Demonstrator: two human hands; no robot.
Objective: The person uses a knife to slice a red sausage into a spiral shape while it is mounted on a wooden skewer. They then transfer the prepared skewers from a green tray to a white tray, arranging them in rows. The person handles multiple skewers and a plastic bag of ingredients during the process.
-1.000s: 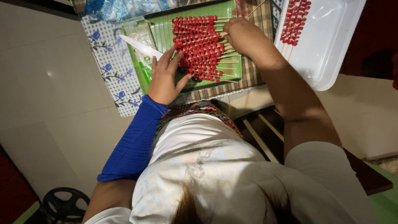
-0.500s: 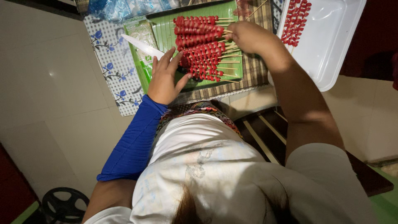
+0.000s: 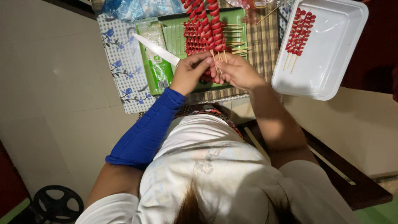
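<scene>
Inspector: Both hands have come together since the earlier picture. Before, the left hand (image 3: 188,72) lay flat on the green tray (image 3: 178,31) and the right hand (image 3: 236,72) reached alone into the pile; now they meet at the tray's near edge, raising a bunch of red skewers (image 3: 207,23) by the bare stick ends.

Clerk: Going left to right, what else is there?

Inspector: A patterned cloth (image 3: 122,70) at the left, then a white-bladed knife (image 3: 155,49) lying across a green packet (image 3: 159,72) in the tray, its tip close to the left hand. More skewers stay flat on the tray behind the raised bunch. At the far right a white plastic tray (image 3: 331,62) holds a few finished skewers (image 3: 298,35).

Clerk: State of the fingers?

Inspector: Left fingertips are pressed together, pinching the sticks; right fingers are curled around the same sticks from the other side.

Clerk: Which step is this?

Inspector: By my judgement, gathering and squaring a bunch. Moving it on would call for a firm one-handed hold and a level carry, so nothing slides off.
</scene>
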